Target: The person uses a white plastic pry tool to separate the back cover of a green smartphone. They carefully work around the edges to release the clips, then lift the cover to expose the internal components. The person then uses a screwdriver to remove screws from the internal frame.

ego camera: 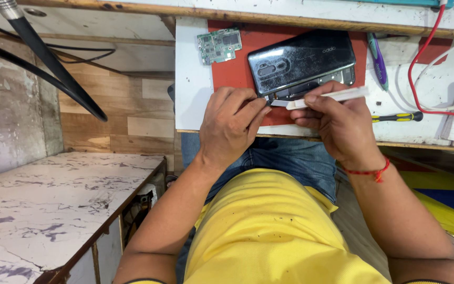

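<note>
The phone point(301, 62) lies back-up on a red mat point(237, 73) at the near edge of the desk point(191, 79), its black rear cover scuffed and its lower edge open, showing the inside. The left hand point(230, 126) rests at that open edge, its grip closed, fingertips pinched on a small pale piece just beside the phone's lower left corner. The right hand point(340, 126) has its grip closed around a white tool point(329, 97), held nearly level, the tip pointing left and meeting the left fingertips at the phone's edge. A red thread circles the right wrist.

A green circuit board point(219, 44) lies on the mat, left of the phone and apart from it. To the right of the phone lie a purple pen-like tool point(378, 58), a yellow-and-black screwdriver point(398, 117) and a looping red cable point(416, 73). A marbled counter point(48, 205) stands lower left.
</note>
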